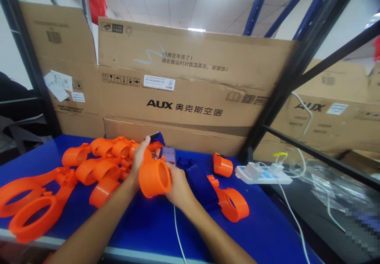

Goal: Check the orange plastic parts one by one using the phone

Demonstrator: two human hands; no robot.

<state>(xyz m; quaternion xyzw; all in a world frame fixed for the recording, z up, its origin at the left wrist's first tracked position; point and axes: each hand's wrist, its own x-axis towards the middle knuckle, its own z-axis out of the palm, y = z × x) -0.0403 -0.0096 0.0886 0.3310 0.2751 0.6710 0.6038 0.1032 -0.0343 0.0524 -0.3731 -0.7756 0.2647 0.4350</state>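
Observation:
Both my hands grip one orange plastic cup-shaped part [154, 177] above the blue table [261, 232]. My left hand [139, 162] wraps round its left side, thumb raised. From the right, my right hand [177, 185] holds it, fingers curled behind the rim. The part's open mouth faces right and toward me. Just left of my hands lies a heap of orange ring-and-cup parts [101, 161]. A dark blue part [200, 184] lies right of my right hand.
Large orange rings [32, 208] lie at the table's left front. An orange ring piece [230, 200] and a small orange cup [222, 165] sit to the right. A phone [168, 155], a white power strip [263, 173] with cables, and cardboard boxes [190, 86] stand behind.

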